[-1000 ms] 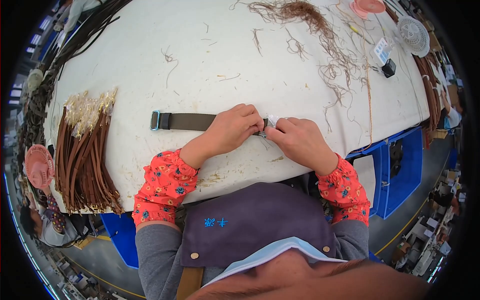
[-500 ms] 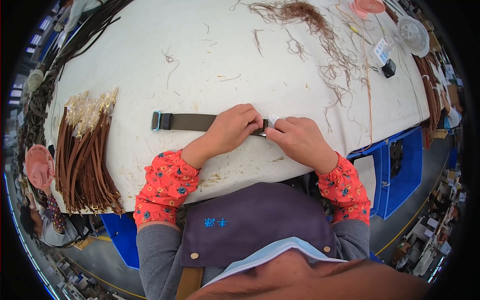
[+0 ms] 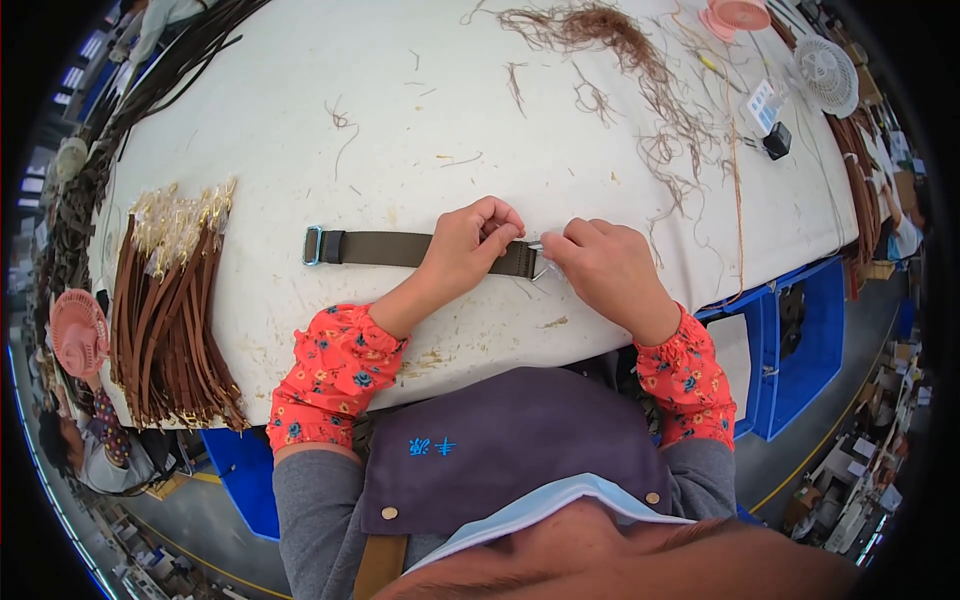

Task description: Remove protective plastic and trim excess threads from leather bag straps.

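An olive-brown strap [image 3: 385,248] lies flat on the white table [image 3: 400,120], with a metal buckle [image 3: 314,245] at its left end. My left hand [image 3: 470,245] presses down on the strap near its right end, fingers curled over it. My right hand [image 3: 600,265] pinches a small metal ring or clip [image 3: 540,262] at that same right end. The two hands almost touch over the strap.
A pile of brown straps with gold clasps [image 3: 170,310] lies at the left. Loose brown threads [image 3: 620,60] lie scattered at the far right, near two small fans [image 3: 830,70] and a small black box [image 3: 777,142]. Blue bins [image 3: 790,350] stand under the table. Another person [image 3: 85,440] sits at lower left.
The strap has slid slightly to the right. My hands stay together at its right end, with the fingers shifted a little on the metal piece.
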{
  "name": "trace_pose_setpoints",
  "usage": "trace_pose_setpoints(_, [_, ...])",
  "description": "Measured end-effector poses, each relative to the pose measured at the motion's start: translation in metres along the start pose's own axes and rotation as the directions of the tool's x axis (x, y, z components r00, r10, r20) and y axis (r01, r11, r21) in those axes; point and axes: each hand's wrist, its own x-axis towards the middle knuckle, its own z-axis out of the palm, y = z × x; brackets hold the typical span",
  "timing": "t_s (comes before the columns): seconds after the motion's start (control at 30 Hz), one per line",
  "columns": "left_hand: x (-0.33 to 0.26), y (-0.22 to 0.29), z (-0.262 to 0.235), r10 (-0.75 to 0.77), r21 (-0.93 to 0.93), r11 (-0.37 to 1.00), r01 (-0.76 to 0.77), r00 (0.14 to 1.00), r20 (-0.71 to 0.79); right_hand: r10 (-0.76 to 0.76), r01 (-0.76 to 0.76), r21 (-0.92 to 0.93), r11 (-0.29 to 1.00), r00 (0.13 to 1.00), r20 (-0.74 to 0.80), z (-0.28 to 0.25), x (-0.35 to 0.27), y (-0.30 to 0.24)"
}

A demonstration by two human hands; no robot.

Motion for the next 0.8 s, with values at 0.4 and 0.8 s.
trace_pose_setpoints(0.4, [-0.002, -0.008, 0.008, 0.054, -0.006, 0.999, -0.054, 0.998, -0.039, 0.002, -0.001, 0.025, 1.0, 1.0, -0.002, 0.005, -0.002, 0.003])
trace_pose_setpoints(0.8, [-0.004, -0.007, 0.011, 0.062, 0.043, 0.997, -0.06, 0.997, -0.051, -0.038, 0.038, -0.02, 0.999, 0.999, 0.011, 0.003, 0.0, 0.002])
